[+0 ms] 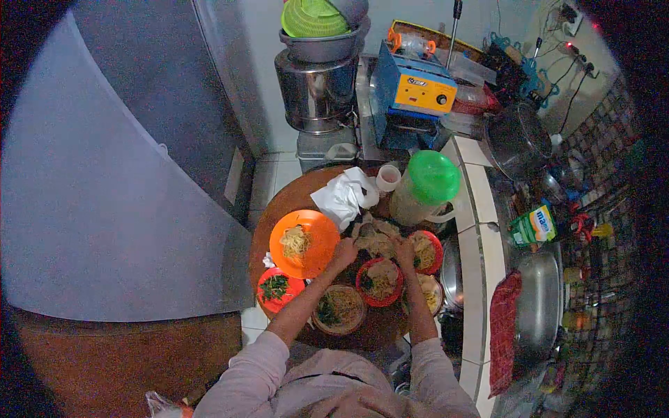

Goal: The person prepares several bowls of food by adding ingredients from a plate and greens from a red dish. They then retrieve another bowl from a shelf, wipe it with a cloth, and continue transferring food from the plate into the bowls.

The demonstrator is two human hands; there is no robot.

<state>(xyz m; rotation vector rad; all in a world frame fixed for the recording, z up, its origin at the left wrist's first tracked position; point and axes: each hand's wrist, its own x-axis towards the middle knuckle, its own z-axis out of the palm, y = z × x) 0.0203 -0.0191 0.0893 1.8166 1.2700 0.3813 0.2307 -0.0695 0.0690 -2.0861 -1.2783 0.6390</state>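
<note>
My left hand (344, 253) and my right hand (402, 249) are at opposite sides of a crumpled, pale beige plastic bag (376, 235) on the round table. The fingers of both hands look closed on its edges; the bag's contents are hard to make out. Just below, between my forearms, stands a red bowl (380, 281) of noodles with greens and a pale topping. A clear bowl (339, 309) of noodles and greens is nearer my body. To the left, an orange plate (304, 243) holds noodles, and a red plate (278, 289) holds chopped greens.
Another red bowl (426, 252) and a pale bowl (431, 293) stand right of my right arm. Behind the bag are white paper (341, 197), a cup (388, 178) and a green-lidded pitcher (426, 187). A tiled counter edge (484, 251) borders the table's right side.
</note>
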